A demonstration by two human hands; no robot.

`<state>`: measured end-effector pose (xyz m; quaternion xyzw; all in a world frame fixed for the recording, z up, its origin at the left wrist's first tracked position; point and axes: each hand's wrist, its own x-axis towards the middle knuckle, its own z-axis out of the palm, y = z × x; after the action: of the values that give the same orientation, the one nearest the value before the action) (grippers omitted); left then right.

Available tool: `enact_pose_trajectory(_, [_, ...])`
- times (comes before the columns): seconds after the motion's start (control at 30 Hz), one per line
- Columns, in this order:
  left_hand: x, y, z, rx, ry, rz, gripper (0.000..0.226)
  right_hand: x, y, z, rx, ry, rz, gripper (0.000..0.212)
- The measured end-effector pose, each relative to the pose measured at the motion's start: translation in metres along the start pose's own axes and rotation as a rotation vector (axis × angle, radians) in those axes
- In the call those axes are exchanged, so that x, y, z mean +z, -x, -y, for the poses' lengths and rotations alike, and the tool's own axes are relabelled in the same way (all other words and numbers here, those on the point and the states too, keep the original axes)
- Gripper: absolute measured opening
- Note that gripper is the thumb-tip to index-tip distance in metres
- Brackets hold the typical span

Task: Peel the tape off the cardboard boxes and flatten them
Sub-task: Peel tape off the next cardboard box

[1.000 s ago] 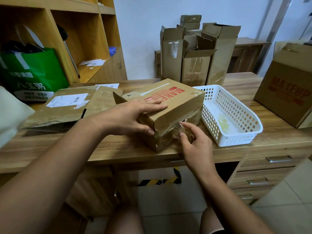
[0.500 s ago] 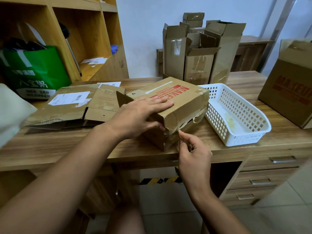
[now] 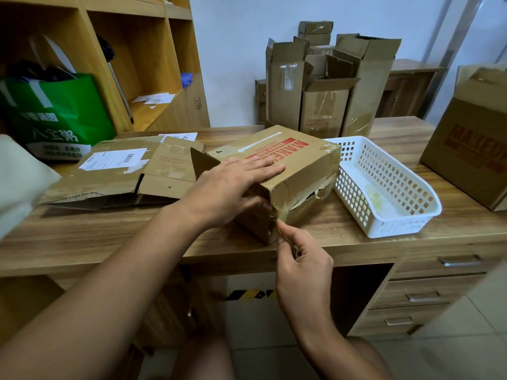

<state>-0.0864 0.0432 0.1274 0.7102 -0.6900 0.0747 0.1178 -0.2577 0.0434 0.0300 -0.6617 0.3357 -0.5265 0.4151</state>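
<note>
The left hand (image 3: 233,185) lay flat and open on top of the brown cardboard box with red lettering (image 3: 296,171), fingers spread over the print and the thumb wrapped down its near face. The right hand (image 3: 299,256) was pinched closed at that box's near bottom corner, thumb and forefinger gripping a strip of clear tape (image 3: 281,224) that was hard to make out against the cardboard. The box sat tilted near the front edge of the wooden desk (image 3: 109,237), its right end torn and gaping. Just right of the box, touching it, stood a white perforated plastic basket (image 3: 384,187). Left of the box lay a flattened cardboard box with a white shipping label (image 3: 115,171). Behind the box stood a cluster of tall open cardboard boxes (image 3: 323,86), and far right of it another large brown box with red print (image 3: 472,149). Far left sat a green bag (image 3: 55,111).
</note>
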Motion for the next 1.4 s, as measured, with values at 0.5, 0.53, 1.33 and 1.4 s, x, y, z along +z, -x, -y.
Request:
enact_pose_trajectory(0.5, [-0.01,-0.003,-0.001,-0.076,0.017,0.071,0.08,-0.012,-0.015,0.012,0.023,0.012,0.069,0.028])
enact_pose_trajectory(0.53, [-0.013,-0.002,0.006,-0.071,0.037,0.074,0.076,-0.016,-0.019,0.011,0.043,0.026,0.061,0.034])
enact_pose_trajectory(1.33, [-0.01,-0.006,-0.018,-0.151,-0.036,0.005,0.059,-0.048,-0.079,-0.032,0.018,0.22,0.021,0.026])
enact_pose_trajectory(1.4, [-0.007,-0.009,-0.017,-0.165,0.01,0.101,0.06,-0.048,-0.075,-0.029,0.005,0.211,0.006,0.027])
